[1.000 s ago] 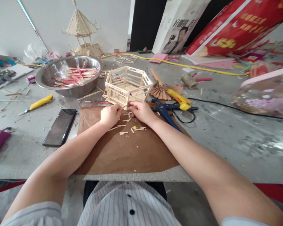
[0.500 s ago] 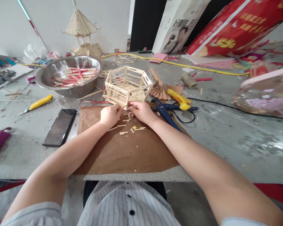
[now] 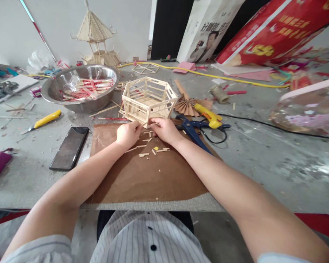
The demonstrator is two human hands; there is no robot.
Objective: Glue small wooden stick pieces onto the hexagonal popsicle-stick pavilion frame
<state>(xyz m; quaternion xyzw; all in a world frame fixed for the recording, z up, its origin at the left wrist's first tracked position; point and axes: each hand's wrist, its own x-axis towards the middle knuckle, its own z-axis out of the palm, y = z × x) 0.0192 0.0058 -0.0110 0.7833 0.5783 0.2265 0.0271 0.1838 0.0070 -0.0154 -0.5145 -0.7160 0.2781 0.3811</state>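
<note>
Pale wooden hexagonal frame (image 3: pixel 147 98), left hand (image 3: pixel 128 133) and right hand (image 3: pixel 166 129) grips pinched on its lower edge, brown paper mat (image 3: pixel 148 175)

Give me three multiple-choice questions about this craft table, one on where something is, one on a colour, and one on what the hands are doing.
1. Where does the phone lie?
A. inside the steel bowl
B. on the table, left of the brown paper
C. on top of the stick frame

2. What colour is the handle of the utility knife?
A. yellow
B. green
C. black

3. What are the left hand and the right hand doing?
A. resting flat, apart, on the table edge
B. both lifting the steel bowl
C. meeting, fingers pinched, at the near bottom edge of the hexagonal stick frame

Answers:
1 B, the dark phone lies flat beside the left edge of the brown paper.
2 A, the handle is bright yellow.
3 C, both hands pinch at the frame's near base.
</note>
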